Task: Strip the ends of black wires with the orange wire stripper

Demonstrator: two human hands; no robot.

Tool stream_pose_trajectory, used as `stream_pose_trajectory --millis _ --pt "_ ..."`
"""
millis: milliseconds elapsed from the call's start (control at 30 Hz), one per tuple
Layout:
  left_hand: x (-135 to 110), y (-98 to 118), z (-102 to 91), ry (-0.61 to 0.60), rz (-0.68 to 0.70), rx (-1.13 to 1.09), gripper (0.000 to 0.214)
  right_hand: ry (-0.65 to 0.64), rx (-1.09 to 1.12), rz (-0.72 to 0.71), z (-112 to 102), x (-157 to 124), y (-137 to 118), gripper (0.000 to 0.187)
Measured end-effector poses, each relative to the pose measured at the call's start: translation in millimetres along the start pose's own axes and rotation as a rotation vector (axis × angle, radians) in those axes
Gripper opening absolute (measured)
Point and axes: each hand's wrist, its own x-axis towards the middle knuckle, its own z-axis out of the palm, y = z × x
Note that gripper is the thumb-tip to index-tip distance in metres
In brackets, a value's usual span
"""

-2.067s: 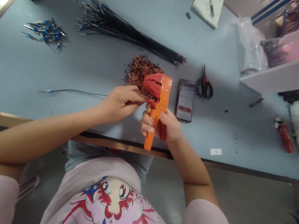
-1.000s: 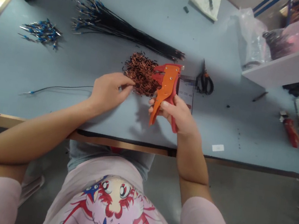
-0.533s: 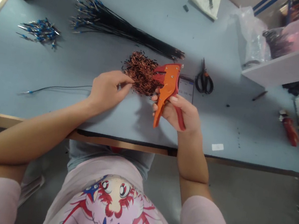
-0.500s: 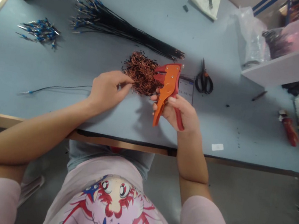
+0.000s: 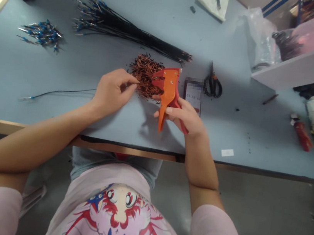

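My left hand (image 5: pixel 114 90) pinches a thin black wire (image 5: pixel 64 91), which trails left across the table to a blue-collared metal terminal (image 5: pixel 27 98). The wire's other end, near my fingertips, is too small to make out. Held in my right hand (image 5: pixel 186 117) is an orange and red wire stripper (image 5: pixel 168 92), its jaws pointing left toward my left fingertips. A heap of short copper-coloured wire scraps (image 5: pixel 145 67) lies just beyond both hands. Behind the heap stretches a bundle of black wires (image 5: pixel 134 30) with blue-collared terminals at the left end and bare tips at the right.
A pile of blue terminals (image 5: pixel 44 34) lies at the left. Right of the stripper are a phone (image 5: pixel 193 95) and black scissors (image 5: pixel 214 84). A notepad (image 5: pixel 211 2) sits at the back, a shelf with plastic bags (image 5: pixel 302 60) at the right, a red-handled tool (image 5: pixel 302 134) below it.
My right hand has brought the wire stripper left, closer to my left fingertips, uncovering more of the phone. The left hand has shifted only slightly, still pinching the wire.
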Motion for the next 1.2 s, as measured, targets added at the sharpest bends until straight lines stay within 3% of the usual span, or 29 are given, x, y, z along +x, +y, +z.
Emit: stream_pose_trajectory --millis 100,233,433,600,733,867,967,1067,1200 --pt "1 3 -1.5 -0.008 0.003 -0.066 0.013 -0.042 0.086 -0.028 -2 -3 -2 0.056" --pt "1 6 -2.3 0.009 -0.011 -0.119 0.011 -0.087 0.077 -0.064 5 -5 1 0.051" --pt "1 6 -2.7 0.048 -0.017 -0.074 0.008 -0.080 0.072 -0.101 15 -1 9 0.053" --pt "2 5 -4.1 0.044 -0.058 -0.062 0.005 -0.110 0.119 -0.034 17 1 9 0.055" --pt "-2 10 -4.1 -0.101 -0.043 -0.218 0.003 -0.073 0.216 0.009 16 6 13 0.055" --pt "-7 14 -1.1 -0.280 0.116 -0.226 0.010 -0.166 0.231 0.040 17 8 16 0.057" --pt "-6 11 1.1 -0.202 0.142 -0.080 0.011 -0.206 0.217 -0.003 19 4 12 0.058" --pt "-2 7 0.5 -0.080 0.118 -0.021 0.011 -0.123 0.200 -0.075 20 -1 9 0.057" --pt "0 8 -2.5 -0.059 0.050 -0.038 0.010 -0.043 0.158 -0.108 18 -1 9 0.055"
